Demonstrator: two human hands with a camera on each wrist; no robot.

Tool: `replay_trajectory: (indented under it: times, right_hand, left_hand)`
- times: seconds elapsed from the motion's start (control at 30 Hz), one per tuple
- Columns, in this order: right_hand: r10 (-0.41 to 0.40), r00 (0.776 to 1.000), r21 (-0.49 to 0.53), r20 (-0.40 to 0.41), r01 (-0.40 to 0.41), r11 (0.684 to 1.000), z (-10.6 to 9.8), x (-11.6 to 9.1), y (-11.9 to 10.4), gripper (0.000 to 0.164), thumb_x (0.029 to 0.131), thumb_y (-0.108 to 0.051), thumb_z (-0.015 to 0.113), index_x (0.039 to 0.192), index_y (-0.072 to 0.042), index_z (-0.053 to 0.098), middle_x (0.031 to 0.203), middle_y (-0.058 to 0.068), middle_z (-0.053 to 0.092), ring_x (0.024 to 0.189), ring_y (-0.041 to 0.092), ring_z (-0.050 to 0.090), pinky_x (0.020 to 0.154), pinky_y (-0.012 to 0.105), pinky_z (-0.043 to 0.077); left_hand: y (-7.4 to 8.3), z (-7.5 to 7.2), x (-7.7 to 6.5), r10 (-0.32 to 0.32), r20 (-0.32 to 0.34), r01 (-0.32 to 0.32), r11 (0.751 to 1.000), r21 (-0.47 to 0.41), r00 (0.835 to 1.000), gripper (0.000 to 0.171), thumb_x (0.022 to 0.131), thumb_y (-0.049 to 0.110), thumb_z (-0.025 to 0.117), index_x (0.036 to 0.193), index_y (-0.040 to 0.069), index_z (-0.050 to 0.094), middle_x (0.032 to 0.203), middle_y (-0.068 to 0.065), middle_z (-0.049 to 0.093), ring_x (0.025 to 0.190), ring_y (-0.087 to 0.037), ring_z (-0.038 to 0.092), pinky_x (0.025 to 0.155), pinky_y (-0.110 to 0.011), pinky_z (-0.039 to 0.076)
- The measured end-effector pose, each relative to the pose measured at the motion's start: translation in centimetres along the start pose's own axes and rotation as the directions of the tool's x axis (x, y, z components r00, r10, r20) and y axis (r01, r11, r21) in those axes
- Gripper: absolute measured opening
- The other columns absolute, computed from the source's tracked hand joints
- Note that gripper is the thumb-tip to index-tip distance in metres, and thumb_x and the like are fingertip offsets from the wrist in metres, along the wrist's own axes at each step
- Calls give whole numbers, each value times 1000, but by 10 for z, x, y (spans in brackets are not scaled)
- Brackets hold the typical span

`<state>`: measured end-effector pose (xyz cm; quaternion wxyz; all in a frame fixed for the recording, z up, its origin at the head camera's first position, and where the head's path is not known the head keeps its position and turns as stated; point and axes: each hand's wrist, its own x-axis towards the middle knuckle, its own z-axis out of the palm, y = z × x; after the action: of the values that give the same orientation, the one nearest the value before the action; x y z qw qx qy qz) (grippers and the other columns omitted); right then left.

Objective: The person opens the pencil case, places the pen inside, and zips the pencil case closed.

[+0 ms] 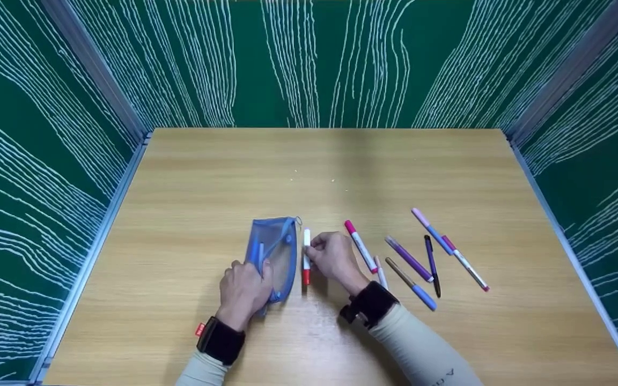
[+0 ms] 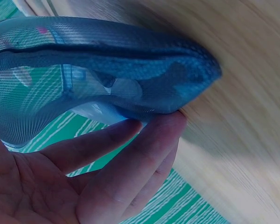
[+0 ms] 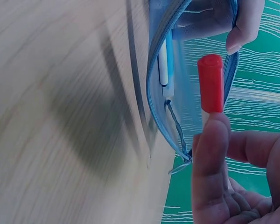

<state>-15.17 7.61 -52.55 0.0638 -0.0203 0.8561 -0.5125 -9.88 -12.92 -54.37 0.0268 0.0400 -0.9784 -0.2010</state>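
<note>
While gripping a blue pouch [image 1: 283, 260] in left hand [image 1: 245, 288], pinches a red-and-white marker [image 1: 307, 264] in right hand [image 1: 336, 257], well inside left edge of worktop [image 1: 191, 214].

Pouch [image 1: 283, 262]: see-through blue mesh — fine grid weave, deeper blue edging.
Red-capped marker [image 1: 306, 263]: white barrel.
Pink-ended marker [image 1: 361, 247]: white barrel, both ends pink.
Thick pen [image 1: 409, 259]: purple.
Lilac pen [image 1: 432, 231]: blue lower half.
Gold pen [image 1: 401, 273]: blue lower half.
Table [image 1: 223, 177]: light tan, streaked wood grain.
Walls [image 1: 249, 64]: dark green — irregular white lines.
Wristbands [image 1: 223, 341]: black; red tag [image 1: 200, 329] on left.
Sleeves [image 1: 421, 343]: pale grey-beige.
</note>
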Motion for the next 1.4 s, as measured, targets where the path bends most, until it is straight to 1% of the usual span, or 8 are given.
replay_trajectory:
  times: [0.13, 0.4, 0.5, 0.7, 0.87, 1.1, 1.23, 1.4]
  right_hand:
    - [17, 1000, 22, 8, -17, 1000, 6, 3, -2, 9, 90, -8, 76, 88, 0, 72, 69, 5, 71, 57, 29, 71, 47, 29, 54]
    - [54, 998, 55, 42, -56, 997, 14, 6, -7, 9, 91, -9, 76, 87, -1, 72, 71, 11, 72, 64, 40, 72, 47, 30, 55]
    - [63, 997, 53, 50, -66, 996, 18, 8, -9, 9, 91, -9, 76, 87, -2, 72, 71, 12, 72, 62, 37, 72, 46, 30, 55]
    - [88, 993, 78, 78, -94, 992, 26, 11, -12, 9, 91, -7, 75, 85, -2, 71, 66, 7, 71, 50, 23, 69, 46, 31, 55]
    - [118, 987, 78, 106, -127, 989, 35, 12, -13, 10, 91, -7, 75, 84, -2, 71, 64, 7, 70, 49, 21, 68, 48, 34, 56]
    - [149, 979, 27, 141, -154, 988, 49, 12, -16, 7, 92, -7, 75, 86, -3, 74, 63, 6, 69, 48, 17, 67, 47, 30, 55]
    - [166, 976, 3, 143, -169, 986, 54, 13, -18, 8, 92, -8, 76, 86, -3, 74, 63, 6, 69, 47, 14, 66, 47, 29, 55]
    - [183, 974, -11, 135, -183, 983, 60, 13, -19, 11, 91, -8, 76, 82, -5, 72, 62, 5, 67, 47, 14, 66, 46, 29, 55]
  left_hand:
    - [0, 0, 0, -12, 21, 12, 1000, 0, 1000, 59, 103, 45, 42, 72, 0, 64, 79, -19, 58, 70, -35, 60, 61, -50, 49]
    - [0, -1, 0, -17, 22, 17, 1000, 1, 1000, 59, 103, 45, 44, 76, -3, 65, 80, -20, 59, 70, -35, 60, 63, -50, 49]
    - [0, -1, 1, -16, 13, 16, 1000, 0, 1000, 58, 103, 44, 44, 73, -1, 64, 79, -19, 59, 69, -35, 60, 62, -50, 49]
    - [-1, 0, 0, -6, -21, 5, 1000, -3, 1000, 57, 102, 43, 46, 65, 3, 60, 77, -19, 58, 67, -35, 59, 59, -50, 49]
    - [0, 0, 1, -4, -12, 4, 1000, -3, 1000, 56, 102, 44, 45, 65, 4, 59, 77, -19, 58, 67, -34, 59, 60, -50, 48]
    - [0, -2, 1, 7, -7, -8, 1000, -10, 1000, 56, 102, 43, 45, 60, 8, 54, 76, -18, 57, 64, -33, 58, 58, -48, 47]
    - [1, -2, 0, 12, -8, -12, 1000, -12, 1000, 56, 102, 43, 45, 63, 5, 58, 77, -19, 59, 66, -34, 58, 60, -49, 48]
    - [2, -1, 0, 7, -13, -7, 1000, 1, 1000, 57, 102, 43, 46, 73, -2, 67, 78, -21, 60, 68, -36, 60, 61, -52, 49]
